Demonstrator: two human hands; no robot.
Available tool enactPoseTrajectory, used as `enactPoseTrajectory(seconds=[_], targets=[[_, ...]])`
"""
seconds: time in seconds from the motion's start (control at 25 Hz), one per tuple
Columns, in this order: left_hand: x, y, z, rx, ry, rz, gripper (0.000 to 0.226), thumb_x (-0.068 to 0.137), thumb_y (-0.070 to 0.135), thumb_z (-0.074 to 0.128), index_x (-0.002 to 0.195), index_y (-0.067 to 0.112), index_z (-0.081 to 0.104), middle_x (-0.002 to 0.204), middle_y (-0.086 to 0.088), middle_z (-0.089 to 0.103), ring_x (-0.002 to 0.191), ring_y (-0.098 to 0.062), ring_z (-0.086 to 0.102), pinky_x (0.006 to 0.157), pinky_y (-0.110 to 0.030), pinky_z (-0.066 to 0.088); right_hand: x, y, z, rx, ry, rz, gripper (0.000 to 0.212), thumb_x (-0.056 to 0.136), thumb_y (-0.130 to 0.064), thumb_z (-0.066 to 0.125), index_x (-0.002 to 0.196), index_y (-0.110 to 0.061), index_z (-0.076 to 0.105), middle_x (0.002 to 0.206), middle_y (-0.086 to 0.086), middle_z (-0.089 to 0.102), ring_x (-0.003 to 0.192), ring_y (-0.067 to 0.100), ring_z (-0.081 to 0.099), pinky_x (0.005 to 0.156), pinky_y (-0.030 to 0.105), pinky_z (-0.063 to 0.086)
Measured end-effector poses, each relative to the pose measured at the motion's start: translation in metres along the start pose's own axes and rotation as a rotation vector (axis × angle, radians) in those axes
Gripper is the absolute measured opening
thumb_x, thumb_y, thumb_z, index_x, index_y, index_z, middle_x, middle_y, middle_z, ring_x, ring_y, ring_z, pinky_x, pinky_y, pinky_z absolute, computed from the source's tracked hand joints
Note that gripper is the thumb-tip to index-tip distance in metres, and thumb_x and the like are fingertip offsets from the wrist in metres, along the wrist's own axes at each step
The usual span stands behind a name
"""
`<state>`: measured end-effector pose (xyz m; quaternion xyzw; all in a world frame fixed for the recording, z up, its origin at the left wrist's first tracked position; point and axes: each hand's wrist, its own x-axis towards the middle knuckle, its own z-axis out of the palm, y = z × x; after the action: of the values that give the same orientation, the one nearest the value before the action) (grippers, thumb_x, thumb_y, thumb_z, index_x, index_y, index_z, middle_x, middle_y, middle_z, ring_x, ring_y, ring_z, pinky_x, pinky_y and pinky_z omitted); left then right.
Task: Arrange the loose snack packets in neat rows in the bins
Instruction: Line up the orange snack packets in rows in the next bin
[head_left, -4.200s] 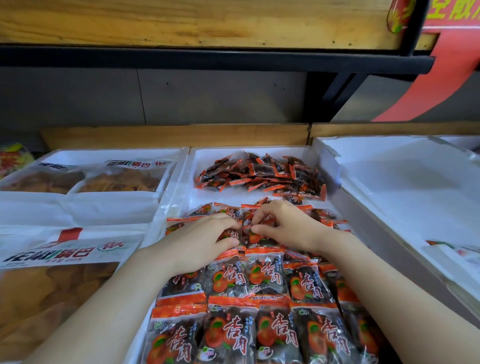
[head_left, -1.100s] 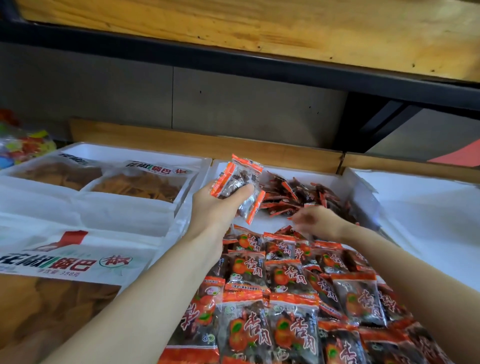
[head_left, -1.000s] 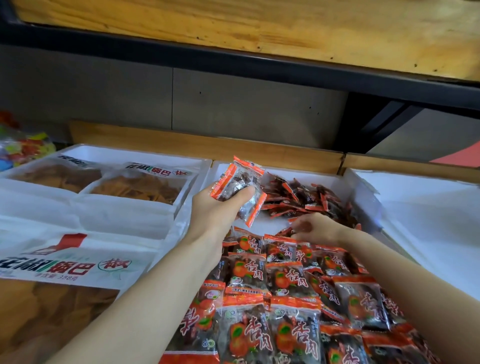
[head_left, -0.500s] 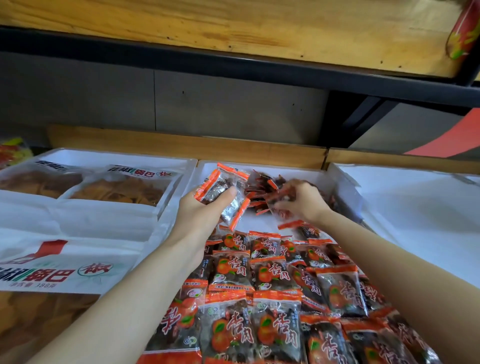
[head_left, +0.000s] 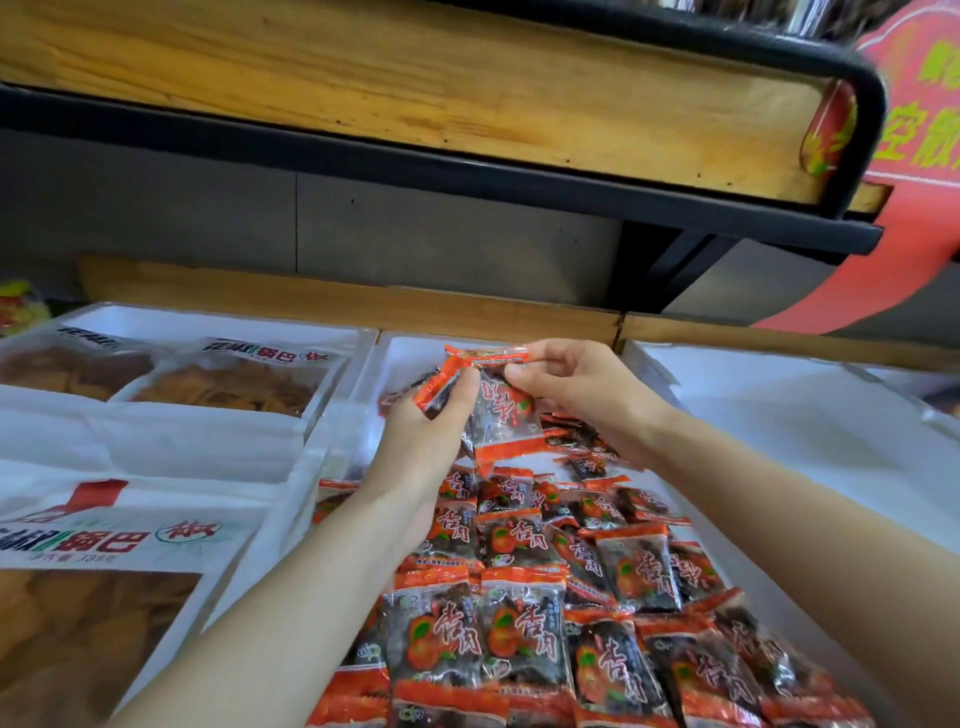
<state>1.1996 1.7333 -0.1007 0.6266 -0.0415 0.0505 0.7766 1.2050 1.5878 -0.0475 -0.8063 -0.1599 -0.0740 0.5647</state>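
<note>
wooden shelf (head_left: 337, 304) carries white bins (head_left: 779, 395)

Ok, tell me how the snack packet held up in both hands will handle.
Probably light: the right hand pinches the packet by its orange edge only, and the left hand grips a small bunch at once. Likely floppy: its film looks crinkled and bent. Possibly slippery, as the glossy wrappers in the rows below catch the light.
</note>
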Motion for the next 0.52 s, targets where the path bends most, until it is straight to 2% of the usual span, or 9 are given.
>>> enactPoseTrajectory(seconds=[0.08,0.16,0.24,0.32,0.4,0.44,0.52], targets=[[-0.002,-0.001,-0.002,0.015,-0.074,0.033,0.022,0.087,0.037,0.069,0.103,0.022,0.072,0.101,0.0,0.075,0.103,-0.022,0.068,0.102,-0.049,0.047,-0.002,0.0,0.004,-0.045,-0.019,-0.02,0.016,0.083,-0.015,0.068,0.095,-0.005,0.064,0.084,0.008,0.067,0.067,0.007,0.063,0.063,0.017,0.052],[-0.003,-0.001,-0.006,0.039,-0.136,0.081,0.022,0.085,0.028,0.073,0.107,0.024,0.073,0.103,0.002,0.075,0.103,-0.02,0.069,0.1,-0.047,0.049,0.0,0.003,0.008,-0.046,-0.014,-0.048,0.025,0.081,-0.014,0.07,0.102,-0.002,0.062,0.085,0.008,0.066,0.071,0.01,0.062,0.066,0.02,0.051],[-0.004,0.0,-0.008,0.054,-0.126,0.121,0.024,0.085,0.025,0.074,0.109,0.024,0.072,0.103,0.004,0.075,0.102,-0.017,0.069,0.096,-0.041,0.051,0.004,0.006,0.006,0.021,-0.007,-0.062,0.018,0.086,-0.014,0.064,0.102,-0.005,0.059,0.08,0.001,0.065,0.068,0.006,0.062,0.062,0.015,0.052],[-0.004,0.001,-0.008,0.049,-0.074,0.124,0.022,0.084,0.024,0.074,0.106,0.022,0.073,0.099,0.006,0.076,0.097,-0.013,0.07,0.085,-0.028,0.053,0.014,0.02,-0.009,0.0,0.115,-0.034,0.017,0.093,-0.021,0.055,0.101,-0.006,0.058,0.077,-0.002,0.061,0.066,0.003,0.061,0.06,0.011,0.049],[-0.003,0.0,-0.009,0.048,-0.047,0.122,0.02,0.084,0.024,0.075,0.103,0.021,0.074,0.095,0.007,0.076,0.091,-0.009,0.071,0.074,-0.018,0.051,0.026,0.048,-0.035,-0.252,0.233,0.035,0.018,0.096,-0.025,0.051,0.091,-0.009,0.058,0.072,-0.004,0.056,0.065,0.005,0.053,0.061,0.014,0.046],[-0.002,-0.001,-0.01,0.051,-0.039,0.124,0.019,0.084,0.024,0.075,0.102,0.021,0.074,0.095,0.007,0.076,0.089,-0.007,0.07,0.069,-0.014,0.051,0.031,0.066,-0.049,-0.471,0.215,0.103,0.021,0.096,-0.025,0.051,0.081,-0.011,0.056,0.068,-0.004,0.052,0.063,0.007,0.049,0.063,0.018,0.042],[0.001,-0.003,-0.012,0.061,-0.034,0.129,0.019,0.083,0.025,0.075,0.102,0.021,0.073,0.094,0.009,0.076,0.085,-0.002,0.069,0.06,-0.007,0.049,0.04,0.103,-0.067,-0.838,0.066,0.308,0.033,0.095,-0.026,0.052,0.07,-0.005,0.055,0.065,0.009,0.051,0.062,0.015,0.046,0.063,0.026,0.038]])
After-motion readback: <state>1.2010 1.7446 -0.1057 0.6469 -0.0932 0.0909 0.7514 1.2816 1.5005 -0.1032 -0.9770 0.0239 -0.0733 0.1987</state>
